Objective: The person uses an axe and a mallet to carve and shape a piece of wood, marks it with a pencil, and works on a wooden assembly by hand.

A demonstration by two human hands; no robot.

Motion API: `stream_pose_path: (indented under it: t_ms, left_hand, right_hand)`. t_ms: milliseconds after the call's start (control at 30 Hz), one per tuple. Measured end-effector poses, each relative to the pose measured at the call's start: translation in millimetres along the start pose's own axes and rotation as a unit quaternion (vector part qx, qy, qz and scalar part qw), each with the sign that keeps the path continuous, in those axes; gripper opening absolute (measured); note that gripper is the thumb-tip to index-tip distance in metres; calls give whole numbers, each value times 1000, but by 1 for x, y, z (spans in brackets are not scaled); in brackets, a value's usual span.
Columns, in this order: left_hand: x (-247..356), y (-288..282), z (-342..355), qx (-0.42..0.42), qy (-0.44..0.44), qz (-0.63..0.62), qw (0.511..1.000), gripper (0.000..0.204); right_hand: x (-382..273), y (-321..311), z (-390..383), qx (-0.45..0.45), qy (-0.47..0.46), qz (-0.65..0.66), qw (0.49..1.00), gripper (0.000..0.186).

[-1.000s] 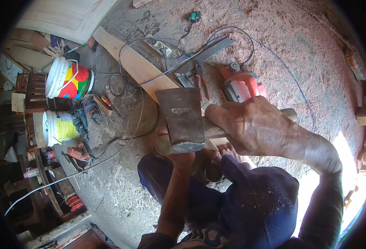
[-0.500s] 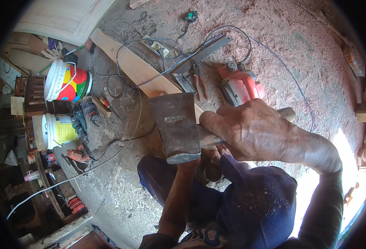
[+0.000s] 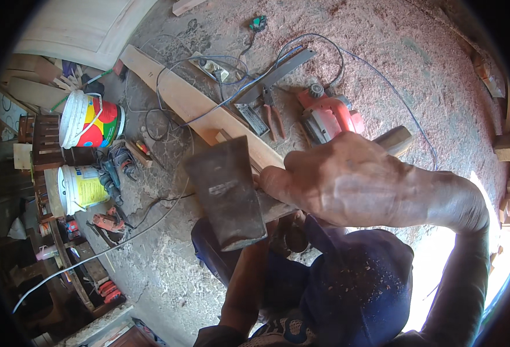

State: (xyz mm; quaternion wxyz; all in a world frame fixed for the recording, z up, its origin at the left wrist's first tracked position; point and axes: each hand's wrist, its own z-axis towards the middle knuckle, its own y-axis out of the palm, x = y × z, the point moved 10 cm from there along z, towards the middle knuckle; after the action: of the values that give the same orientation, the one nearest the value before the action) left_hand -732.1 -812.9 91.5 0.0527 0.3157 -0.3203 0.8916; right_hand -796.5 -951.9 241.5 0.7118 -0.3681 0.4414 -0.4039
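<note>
My right hand (image 3: 347, 179) is wrapped round the wooden handle (image 3: 395, 140) of an axe. The dark, worn axe head (image 3: 226, 194) hangs in front of me, tilted, with its cutting edge toward the lower right. My left forearm (image 3: 246, 289) reaches up beneath the axe head, which hides the left hand and its fingers. A narrow wood piece (image 3: 223, 136) shows just past the top of the axe head; whether my left hand touches it is hidden. Beyond it, a long pale board (image 3: 179, 92) lies slantwise on the floor.
Pliers (image 3: 275, 121), a long grey metal blade (image 3: 289, 66) and a red electric planer (image 3: 331, 115) lie ahead. Cables and a power strip (image 3: 210, 68) cross the board area. At left stand a colourful bucket (image 3: 101, 124) and a yellow-white bucket (image 3: 87, 188), beside power drills (image 3: 110, 176). Shavings cover the far floor.
The axe head has swung left and down and its tilt has changed. My right hand has shifted slightly left with the handle. The left forearm stays nearly in place.
</note>
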Motion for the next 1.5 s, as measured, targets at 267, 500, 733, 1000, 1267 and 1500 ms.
stream_pose_path:
  t_ms: [267, 500, 733, 1000, 1267, 1500]
  left_hand:
    - [1, -5, -1, 5, -9, -11, 1000, 38]
    - [16, -13, 15, -8, 70, 51, 996, 39]
    - [3, -9, 13, 23, -60, -196, 978, 42]
    - [20, 6, -2, -53, 98, 103, 988, 29]
    - [7, -12, 7, 2, -11, -42, 999, 29]
    - [7, -11, -9, -1, -5, -19, 1000, 28]
  right_hand:
    - [-1, 15, -6, -107, 21, 2, 994, 25]
    - [13, 13, -8, -58, 66, 34, 996, 45]
    - [15, 11, -17, -66, 87, 45, 993, 51]
    - [11, 7, -18, -60, 85, 54, 993, 46]
    - [-9, -6, -12, -16, 15, 8, 1000, 24]
    - [-8, -12, -6, 2, -11, 2, 1000, 17]
